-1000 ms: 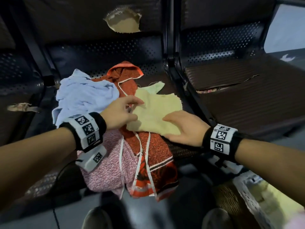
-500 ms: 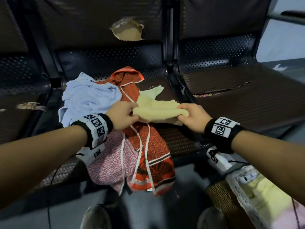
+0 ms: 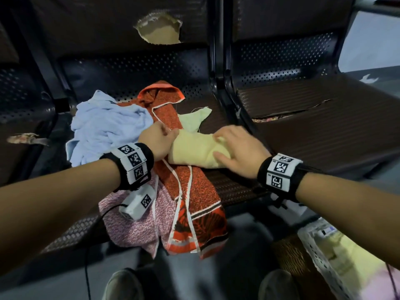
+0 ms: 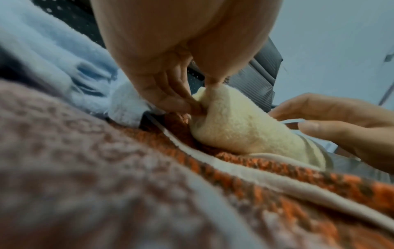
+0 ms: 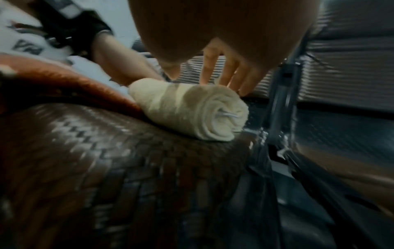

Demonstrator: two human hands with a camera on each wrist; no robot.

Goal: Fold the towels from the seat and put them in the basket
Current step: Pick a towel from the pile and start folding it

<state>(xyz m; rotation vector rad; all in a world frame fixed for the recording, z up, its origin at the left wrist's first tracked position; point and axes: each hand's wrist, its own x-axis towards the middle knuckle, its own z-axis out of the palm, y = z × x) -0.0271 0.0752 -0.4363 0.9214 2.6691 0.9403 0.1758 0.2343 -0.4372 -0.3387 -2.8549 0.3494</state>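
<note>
A waiting area: joined perforated-metal seats (image 3: pixel 134 68) with torn padding (image 3: pixel 159 29).

The head camera is looking forward and down from above the yellow towel (image 3: pixel 192 151), taking in both forearms, the seat (image 3: pixel 227 187) beneath it and the basket (image 3: pixel 320 254) lower right of it. The left wrist camera is sitting low and very near, left of the yellow towel (image 4: pixel 238 129), facing along the left hand (image 4: pixel 162 70) toward its end. The right wrist camera is looking from the towel's (image 5: pixel 187 111) right side, close over the seat (image 5: pixel 106 151), facing its rolled end. All three views are sharing the yellow towel.
</note>
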